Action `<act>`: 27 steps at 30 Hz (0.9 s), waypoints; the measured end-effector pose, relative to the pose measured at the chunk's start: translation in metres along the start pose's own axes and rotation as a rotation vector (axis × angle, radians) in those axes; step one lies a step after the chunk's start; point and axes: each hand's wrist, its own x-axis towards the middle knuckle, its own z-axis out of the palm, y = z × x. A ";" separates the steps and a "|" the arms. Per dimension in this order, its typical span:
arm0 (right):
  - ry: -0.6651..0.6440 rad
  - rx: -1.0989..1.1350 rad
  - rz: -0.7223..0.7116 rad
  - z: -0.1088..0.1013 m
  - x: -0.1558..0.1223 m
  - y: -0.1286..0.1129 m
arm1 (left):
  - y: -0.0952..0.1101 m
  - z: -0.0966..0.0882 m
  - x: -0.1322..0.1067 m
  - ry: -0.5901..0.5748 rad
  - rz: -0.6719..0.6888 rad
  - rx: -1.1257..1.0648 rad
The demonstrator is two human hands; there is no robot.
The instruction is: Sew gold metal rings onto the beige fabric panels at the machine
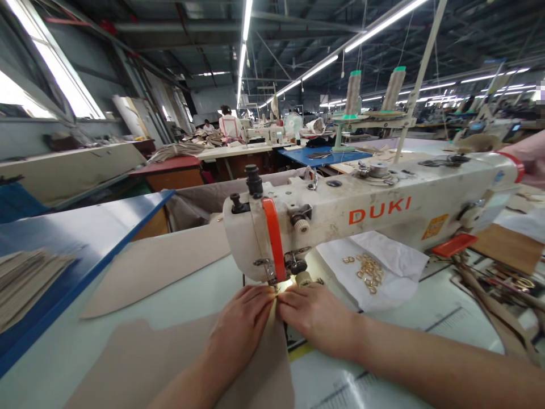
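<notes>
A white DUKI sewing machine [383, 213] with an orange guard stands on the pale table [187, 295]. My left hand [240, 326] and my right hand [315, 315] lie side by side just under its needle, fingers pressed down on a beige fabric piece [140, 363] that runs from the needle toward me. The fingertips of both hands meet at the presser foot, pinching the fabric's edge. The needle itself is hidden behind my fingers.
Gold metal rings [368, 271] lie on white paper [395, 267] right of the needle. A second beige panel [157, 261] lies left. A blue shelf [85, 238] holds stacked pieces. Straps clutter the right [494, 295]. Thread cones [394, 88] stand behind. Other workers sit far back [230, 122].
</notes>
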 end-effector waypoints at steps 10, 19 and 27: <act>-0.001 -0.010 0.026 0.000 0.000 0.001 | -0.005 0.002 0.000 0.024 0.026 0.025; -0.003 -0.006 0.049 0.001 0.000 -0.002 | -0.004 0.002 0.001 -0.021 -0.019 0.025; 0.017 0.025 -0.039 -0.002 -0.008 -0.008 | 0.002 -0.003 -0.009 -0.137 -0.022 0.100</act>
